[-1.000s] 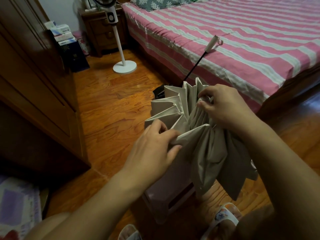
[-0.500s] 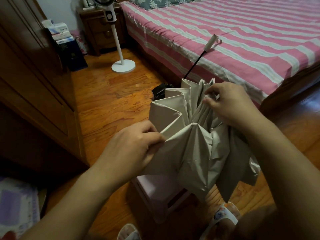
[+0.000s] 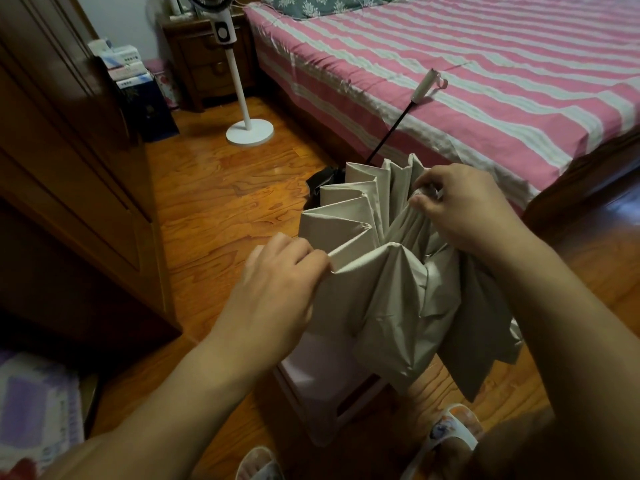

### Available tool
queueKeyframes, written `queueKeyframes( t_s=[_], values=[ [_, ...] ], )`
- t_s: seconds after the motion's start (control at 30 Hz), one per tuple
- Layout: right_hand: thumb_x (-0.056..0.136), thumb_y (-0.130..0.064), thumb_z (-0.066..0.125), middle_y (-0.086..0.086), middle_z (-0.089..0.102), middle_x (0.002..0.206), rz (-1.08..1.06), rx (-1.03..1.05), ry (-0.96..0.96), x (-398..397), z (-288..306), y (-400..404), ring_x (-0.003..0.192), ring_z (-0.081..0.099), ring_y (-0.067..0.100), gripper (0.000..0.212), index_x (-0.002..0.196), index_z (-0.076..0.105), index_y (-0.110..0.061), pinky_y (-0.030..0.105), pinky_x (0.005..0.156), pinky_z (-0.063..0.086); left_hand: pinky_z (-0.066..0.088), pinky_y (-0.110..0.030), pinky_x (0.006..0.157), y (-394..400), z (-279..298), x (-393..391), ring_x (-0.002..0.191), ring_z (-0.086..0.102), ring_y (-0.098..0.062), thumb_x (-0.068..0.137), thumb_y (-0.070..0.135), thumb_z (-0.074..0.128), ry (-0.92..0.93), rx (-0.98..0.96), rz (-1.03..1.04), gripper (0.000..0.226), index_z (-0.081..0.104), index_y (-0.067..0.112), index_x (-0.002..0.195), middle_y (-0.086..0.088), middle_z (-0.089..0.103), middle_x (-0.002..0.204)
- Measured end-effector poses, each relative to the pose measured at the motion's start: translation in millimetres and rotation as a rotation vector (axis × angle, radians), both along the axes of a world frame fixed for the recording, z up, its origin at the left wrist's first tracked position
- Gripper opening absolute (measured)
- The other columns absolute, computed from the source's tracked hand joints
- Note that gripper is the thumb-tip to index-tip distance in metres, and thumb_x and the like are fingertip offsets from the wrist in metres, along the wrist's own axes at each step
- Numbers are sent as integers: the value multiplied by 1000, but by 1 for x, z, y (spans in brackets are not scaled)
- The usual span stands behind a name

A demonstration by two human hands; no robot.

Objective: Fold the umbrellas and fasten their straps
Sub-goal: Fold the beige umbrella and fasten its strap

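— Where is the umbrella (image 3: 391, 271)?

— I see it held over a pink stool (image 3: 311, 375), its white handle (image 3: 424, 87) sticking up toward the striped bed (image 3: 485, 64).

— And the hands?

— My left hand (image 3: 277, 296) pinches one cloth fold. My right hand (image 3: 457, 206) pinches the gathered folds near the top.

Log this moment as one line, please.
stage: arranging pleats | left hand: pinches canopy fold | right hand: grips gathered folds | beige umbrella: over stool, handle toward bed | strap: unfastened, not visible
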State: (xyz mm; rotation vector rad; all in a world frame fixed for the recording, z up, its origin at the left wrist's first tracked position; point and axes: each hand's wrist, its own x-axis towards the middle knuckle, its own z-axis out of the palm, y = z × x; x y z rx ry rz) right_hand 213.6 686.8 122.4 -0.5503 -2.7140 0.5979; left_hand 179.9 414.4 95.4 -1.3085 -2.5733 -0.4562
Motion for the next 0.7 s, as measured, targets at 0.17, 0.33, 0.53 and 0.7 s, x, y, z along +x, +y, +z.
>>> queueKeyframes(
  t_s=[0.17, 0.33, 0.53, 0.7],
  values=[
    [97, -30, 69, 7, 70, 115, -24, 6, 16, 2, 1, 1, 106, 63, 26, 26, 118, 72, -15, 38, 88, 51, 43, -37, 78, -7, 4, -8, 99, 50, -19, 92, 33, 58, -37, 52, 84, 21, 75, 24, 102, 7, 63, 98],
    [96, -31, 69, 6, 70, 116, 1, 16, 2, 1, 2, 0, 105, 63, 24, 25, 117, 73, -17, 32, 84, 45, 50, -36, 79, -7, 4, -10, 95, 58, -13, 89, 18, 75, -238, 153, 81, 17, 79, 26, 103, 11, 69, 95],
    [97, -30, 68, 5, 68, 118, 27, 0, 1, 1, 1, -1, 105, 61, 23, 26, 119, 71, -18, 33, 81, 45, 43, -6, 71, -7, 8, -10, 89, 59, 8, 88, 18, 77, -491, 246, 215, 47, 63, 42, 125, 18, 66, 86],
    [96, -32, 69, 4, 68, 114, 29, 9, 4, 0, -1, 0, 101, 62, 22, 26, 118, 72, -18, 32, 80, 43, 43, -12, 76, -4, 6, -10, 93, 54, 6, 87, 33, 77, -443, 203, 203, 31, 66, 36, 116, 22, 61, 94]
  ],
)
